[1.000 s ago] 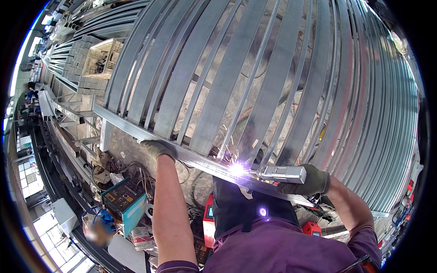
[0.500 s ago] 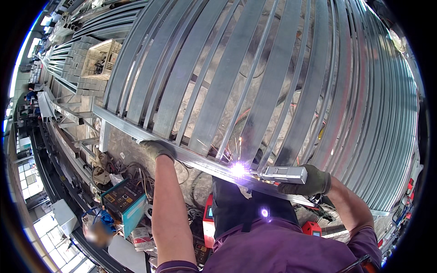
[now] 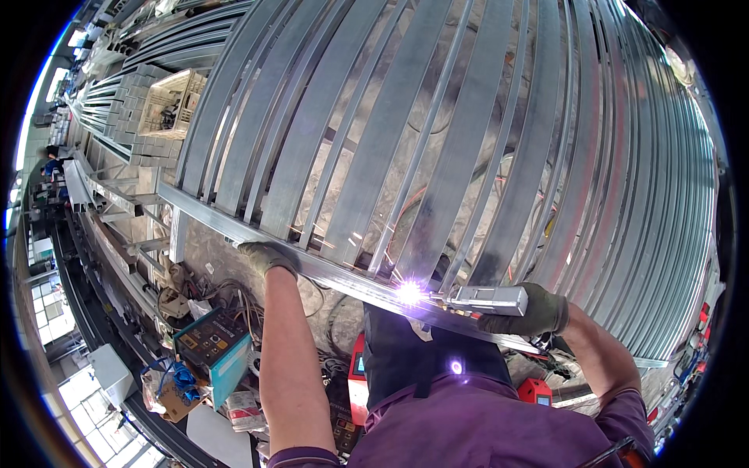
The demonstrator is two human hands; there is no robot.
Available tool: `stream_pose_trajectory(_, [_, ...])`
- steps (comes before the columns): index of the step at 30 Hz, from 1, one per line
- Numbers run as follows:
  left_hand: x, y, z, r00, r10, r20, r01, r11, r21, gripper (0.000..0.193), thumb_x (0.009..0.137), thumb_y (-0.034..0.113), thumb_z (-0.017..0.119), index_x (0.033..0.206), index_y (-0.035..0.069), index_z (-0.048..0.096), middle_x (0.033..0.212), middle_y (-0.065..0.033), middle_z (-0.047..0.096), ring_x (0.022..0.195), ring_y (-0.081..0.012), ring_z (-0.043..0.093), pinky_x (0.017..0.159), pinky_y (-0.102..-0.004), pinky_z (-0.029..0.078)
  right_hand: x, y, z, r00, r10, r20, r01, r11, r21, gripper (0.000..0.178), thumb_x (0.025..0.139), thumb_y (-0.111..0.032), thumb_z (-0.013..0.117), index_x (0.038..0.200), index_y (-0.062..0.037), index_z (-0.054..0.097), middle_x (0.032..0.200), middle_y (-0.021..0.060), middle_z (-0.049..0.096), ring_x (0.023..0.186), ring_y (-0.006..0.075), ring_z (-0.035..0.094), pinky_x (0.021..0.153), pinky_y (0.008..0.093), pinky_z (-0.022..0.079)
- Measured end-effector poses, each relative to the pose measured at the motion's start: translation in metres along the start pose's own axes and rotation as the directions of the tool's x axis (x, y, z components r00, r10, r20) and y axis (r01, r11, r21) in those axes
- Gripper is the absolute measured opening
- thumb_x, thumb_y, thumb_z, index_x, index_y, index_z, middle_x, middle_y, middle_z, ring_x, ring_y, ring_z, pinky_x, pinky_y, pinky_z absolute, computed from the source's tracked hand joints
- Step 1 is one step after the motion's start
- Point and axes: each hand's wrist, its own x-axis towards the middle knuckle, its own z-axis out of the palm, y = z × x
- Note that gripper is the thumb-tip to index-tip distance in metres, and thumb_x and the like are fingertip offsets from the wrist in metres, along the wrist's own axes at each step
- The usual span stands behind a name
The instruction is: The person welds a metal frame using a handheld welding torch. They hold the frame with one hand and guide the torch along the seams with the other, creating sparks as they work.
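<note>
My right hand [image 3: 538, 310], in a dark green glove, is closed around a silver welding gun [image 3: 490, 300]. The gun's tip points left at a bright violet-white welding flash [image 3: 409, 292] on the near metal rail [image 3: 335, 273]. Sparks fly up from the flash. Its glare hides the exact joint. To the left, my left hand [image 3: 268, 257], gloved too, grips the same rail with its fingers bent around the edge. Long flat metal bars [image 3: 390, 148] and thinner ones run away from the rail, with gaps between them.
At the lower left stands a teal-sided machine [image 3: 212, 343] with a control panel, beside tangled cables [image 3: 234, 296]. A cream crate [image 3: 173, 101] sits on stacked rectangular tubes [image 3: 136, 113]. Red devices [image 3: 534, 391] stand close to my body. More bars [image 3: 663, 156] lie packed at the right.
The sparks have changed, now spreading farther left over the bars. Both hands, the welding gun and the flash stay in nearly the same place.
</note>
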Motion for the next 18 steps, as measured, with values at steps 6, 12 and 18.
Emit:
stream_pose_trajectory(6, [0.004,0.004,0.002,0.999,-0.043,0.014,0.042,0.999,0.011,0.065,0.108,0.044,0.043,0.16,0.005,0.045,0.165,-0.0145,0.044,0.153,-0.0383,0.04,0.126,-0.0579,0.024,-0.002,0.004,0.0,0.999,-0.035,-0.006,0.035,0.999,-0.032,0.06,0.096,-0.053,0.073,0.143,-0.016,0.065,0.12,0.015,0.076,0.108,0.0335,0.074,0.092,0.0385,0.059])
stream_pose_trajectory(12, [0.017,0.006,0.01,0.999,0.001,0.05,-0.003,1.0,0.031,0.07,0.106,0.051,0.042,0.158,0.003,0.047,0.165,-0.0204,0.043,0.152,-0.0449,0.039,0.121,-0.0691,0.025,-0.003,0.001,0.0,1.0,0.022,0.015,-0.022,1.0,-0.011,0.062,0.097,-0.053,0.073,0.146,-0.0168,0.063,0.125,0.0135,0.075,0.113,0.0302,0.074,0.097,0.0368,0.058])
stream_pose_trajectory(18, [0.034,0.007,0.026,0.999,-0.011,0.047,0.012,1.0,-0.021,0.07,0.107,0.051,0.041,0.158,0.003,0.047,0.164,-0.0214,0.043,0.152,-0.0462,0.039,0.121,-0.0692,0.025,-0.004,-0.008,-0.002,0.999,0.042,0.019,-0.042,0.999,0.034,0.063,0.095,-0.051,0.076,0.145,-0.0162,0.063,0.127,0.0122,0.075,0.115,0.0269,0.073,0.101,0.0354,0.056])
